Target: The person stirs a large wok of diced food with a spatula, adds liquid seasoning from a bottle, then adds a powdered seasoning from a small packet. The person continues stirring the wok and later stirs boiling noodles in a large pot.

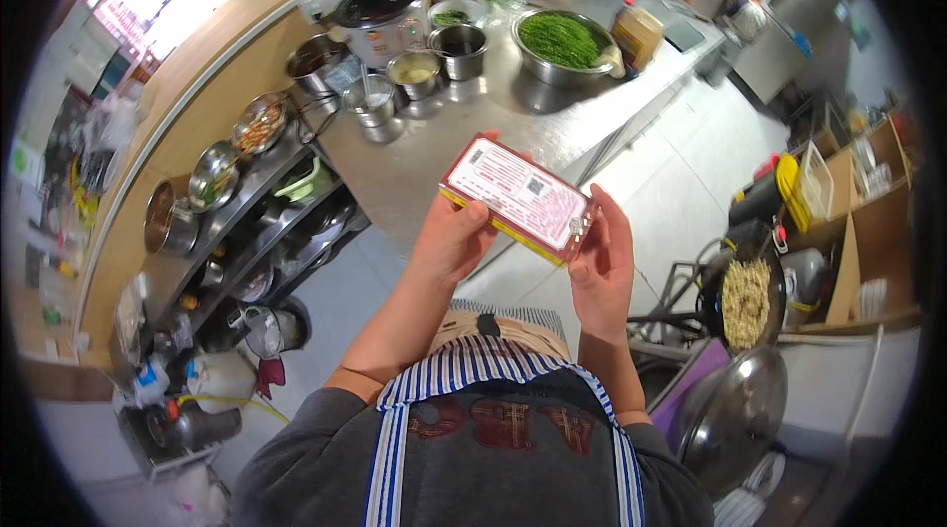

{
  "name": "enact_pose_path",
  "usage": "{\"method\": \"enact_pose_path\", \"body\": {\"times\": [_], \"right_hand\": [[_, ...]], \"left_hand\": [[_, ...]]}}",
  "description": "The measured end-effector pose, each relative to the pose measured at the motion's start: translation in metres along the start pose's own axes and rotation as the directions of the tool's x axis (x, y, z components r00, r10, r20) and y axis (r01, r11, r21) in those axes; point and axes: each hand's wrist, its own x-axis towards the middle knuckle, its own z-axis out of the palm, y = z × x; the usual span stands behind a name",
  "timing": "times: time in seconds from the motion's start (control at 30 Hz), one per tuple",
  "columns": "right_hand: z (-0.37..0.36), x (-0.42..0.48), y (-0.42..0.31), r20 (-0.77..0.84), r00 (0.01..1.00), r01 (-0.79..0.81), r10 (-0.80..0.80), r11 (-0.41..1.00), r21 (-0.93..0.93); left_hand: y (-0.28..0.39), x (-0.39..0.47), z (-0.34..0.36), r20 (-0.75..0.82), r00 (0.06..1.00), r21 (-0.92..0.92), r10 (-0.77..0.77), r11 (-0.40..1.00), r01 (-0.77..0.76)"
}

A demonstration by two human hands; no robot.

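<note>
Between my two hands I hold a flat red box (514, 200) with a white printed panel and a yellow side edge; it bears small writing and a printed code. My left hand (457, 231) grips its left end, thumb on the near long edge and fingertips showing past the far edge. At the right end, my right hand (605, 261) has its thumb and fingers around the corner. The box is tilted, its printed face towards me. Below and beyond it lies a stainless steel worktable (459, 124).
On the worktable stand a bowl of chopped greens (558, 39), an electric cooker (381, 17), several steel pots and a plastic jug (638, 31). Left is a steel shelf (255, 165) with bowls. Right, a wok (746, 301) holds pale food beside a large lid (732, 416). People stand at far right.
</note>
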Motion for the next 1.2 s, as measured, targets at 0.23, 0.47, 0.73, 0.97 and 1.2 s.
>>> {"method": "enact_pose_path", "body": {"times": [0.23,0.47,0.73,0.97,1.2], "right_hand": [[-0.022,-0.006,-0.032,-0.184,0.978,0.046,-0.095,0.967,-0.252],[-0.021,-0.012,-0.039,-0.332,0.939,-0.030,-0.091,0.939,-0.344],[-0.013,-0.008,-0.021,-0.378,0.917,-0.017,-0.125,0.937,-0.349],[0.001,0.002,-0.015,-0.482,0.861,-0.027,-0.164,0.931,-0.364],[0.004,0.005,-0.007,-0.521,0.839,-0.047,-0.157,0.933,-0.357]], "left_hand": [[-0.039,0.014,0.014,0.044,0.986,0.014,-0.159,0.987,0.159],[-0.033,0.006,0.017,0.062,0.909,0.157,-0.412,0.903,0.399],[-0.019,0.007,0.001,0.034,0.853,0.200,-0.520,0.840,0.504],[-0.009,0.012,-0.011,0.075,0.852,0.354,-0.518,0.813,0.463],[-0.002,0.014,-0.022,0.187,0.786,0.408,-0.590,0.774,0.484]]}}
